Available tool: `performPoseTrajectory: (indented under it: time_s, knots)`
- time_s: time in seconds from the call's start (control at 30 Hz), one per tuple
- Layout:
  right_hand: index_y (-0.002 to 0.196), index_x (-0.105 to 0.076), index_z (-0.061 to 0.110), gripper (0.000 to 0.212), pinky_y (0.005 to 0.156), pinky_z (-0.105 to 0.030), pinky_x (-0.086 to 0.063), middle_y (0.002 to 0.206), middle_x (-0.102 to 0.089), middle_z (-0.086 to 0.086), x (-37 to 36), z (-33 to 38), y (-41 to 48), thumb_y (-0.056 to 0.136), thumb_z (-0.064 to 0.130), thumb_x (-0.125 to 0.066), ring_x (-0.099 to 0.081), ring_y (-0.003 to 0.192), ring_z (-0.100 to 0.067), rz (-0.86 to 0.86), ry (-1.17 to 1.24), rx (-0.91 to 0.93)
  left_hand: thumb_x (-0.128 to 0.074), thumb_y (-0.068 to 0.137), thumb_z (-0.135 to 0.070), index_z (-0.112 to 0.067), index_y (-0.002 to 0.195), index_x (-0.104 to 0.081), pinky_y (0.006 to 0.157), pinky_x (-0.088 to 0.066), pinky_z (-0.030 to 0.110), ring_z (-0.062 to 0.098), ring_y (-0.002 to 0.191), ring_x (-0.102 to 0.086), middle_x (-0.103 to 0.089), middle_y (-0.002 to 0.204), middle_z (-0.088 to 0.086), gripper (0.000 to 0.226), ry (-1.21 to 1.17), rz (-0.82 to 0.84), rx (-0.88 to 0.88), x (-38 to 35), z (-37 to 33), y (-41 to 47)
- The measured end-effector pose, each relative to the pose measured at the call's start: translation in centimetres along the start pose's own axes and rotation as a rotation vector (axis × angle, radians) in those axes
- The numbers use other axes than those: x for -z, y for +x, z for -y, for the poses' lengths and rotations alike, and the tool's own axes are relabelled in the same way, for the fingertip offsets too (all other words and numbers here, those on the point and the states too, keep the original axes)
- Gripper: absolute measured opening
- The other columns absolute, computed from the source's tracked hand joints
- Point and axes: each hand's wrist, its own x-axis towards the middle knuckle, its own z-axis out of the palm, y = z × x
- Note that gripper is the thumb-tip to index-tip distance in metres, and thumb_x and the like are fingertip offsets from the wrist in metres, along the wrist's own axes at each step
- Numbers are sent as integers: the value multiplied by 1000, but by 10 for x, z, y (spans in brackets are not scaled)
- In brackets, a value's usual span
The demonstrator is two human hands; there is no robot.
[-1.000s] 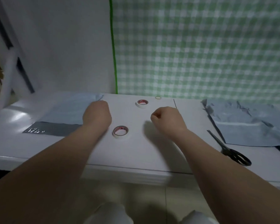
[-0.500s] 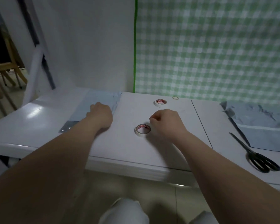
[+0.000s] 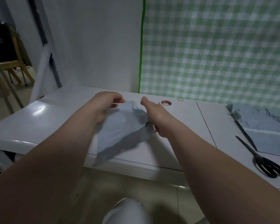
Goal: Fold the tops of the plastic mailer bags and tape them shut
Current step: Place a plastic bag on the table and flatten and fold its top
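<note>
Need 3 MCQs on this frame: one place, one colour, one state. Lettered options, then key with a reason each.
1. The black metal scissors lie:
A) on the floor
B) on the white table, beside the pile of grey plastic mailer bags
C) on a chair

2. The checked cloth backdrop is:
A) red
B) yellow
C) green

3. The grey-blue plastic mailer bag at centre is:
A) lying flat
B) taped shut
C) lifted, crumpled, gripped by left hand and right hand

Key: 1 B, they rest at its right end next to the pile; 2 C, green and white checks; 3 C, both hands hold it up.
</note>
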Motion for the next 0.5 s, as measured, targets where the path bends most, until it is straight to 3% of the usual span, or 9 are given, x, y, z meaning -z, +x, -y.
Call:
performPoseTrajectory:
  time_s: [0.07, 0.13, 0.2, 0.27, 0.3, 0.37, 0.43, 0.47, 0.5]
  knots:
    - [96, -62, 10, 20, 49, -22, -43, 83, -54, -6, -8, 4, 1, 92, 27, -51, -51, 61, -17, 7, 23, -41, -55, 92, -10, -11, 73, -52, 55, -40, 24, 15, 60, -45, -52, 79, 6, 19, 53, -242, 33, 6, 7, 3]
    - [116, -62, -1, 29, 50, -21, -41, 88, -61, -14, -13, 5, 3, 89, 6, -55, -49, 60, -15, 5, 130, -67, -55, 92, -8, -10, 77, -50, 56, -41, 26, 16, 59, -44, -49, 84, 8, 16, -2, -264, 143, 14, 14, 5]
    - [127, -53, -7, 38, 52, -23, -37, 110, -60, -32, -15, 11, 4, 89, -5, -47, -45, 59, -15, 10, 278, -53, -52, 94, -6, -7, 85, -53, 69, -49, 33, 18, 62, -48, -52, 88, 10, 9, -96, -191, 260, 19, 19, 1]
    - [126, -55, -4, 40, 59, -31, -49, 122, -56, -31, -15, 20, 8, 88, -10, -44, -49, 66, -18, -8, 363, 2, -45, 96, -3, 2, 106, -60, 82, -51, 35, 19, 61, -52, -55, 79, 11, 18, -186, -136, 271, 23, 23, 1]
    - [125, -58, -1, 42, 68, -35, -53, 121, -59, -28, -14, 24, 9, 87, -11, -45, -53, 71, -19, -16, 380, 41, -43, 97, -2, 7, 110, -62, 76, -53, 31, 19, 60, -56, -58, 75, 11, 25, -266, -109, 253, 23, 24, 1]
    - [123, -61, 7, 45, 72, -30, -53, 114, -64, -18, -12, 28, 12, 86, -13, -43, -58, 77, -22, -10, 425, 84, -44, 98, -8, 2, 113, -63, 60, -55, 29, 18, 65, -60, -62, 79, 11, 27, -422, -68, 267, 24, 21, 1]
    - [125, -60, 9, 48, 63, -21, -54, 102, -64, -10, -7, 33, 10, 87, -15, -41, -61, 75, -19, 18, 499, 109, -46, 98, -14, -2, 119, -57, 61, -58, 31, 21, 81, -65, -66, 96, 16, 26, -497, -19, 266, 17, 17, -1]
    - [125, -59, 9, 48, 57, -19, -56, 97, -63, -8, -1, 35, 7, 87, -15, -40, -62, 72, -17, 27, 538, 126, -43, 99, -12, 2, 114, -57, 60, -59, 31, 21, 79, -69, -70, 93, 17, 24, -471, 10, 214, 13, 13, -3]
    - [125, -59, 9, 48, 52, -19, -54, 96, -63, -9, 5, 36, 4, 88, -15, -39, -62, 70, -16, 31, 569, 143, -40, 99, -10, 2, 101, -57, 53, -57, 27, 16, 65, -70, -72, 76, 14, 21, -467, 15, 180, 7, 9, -5]
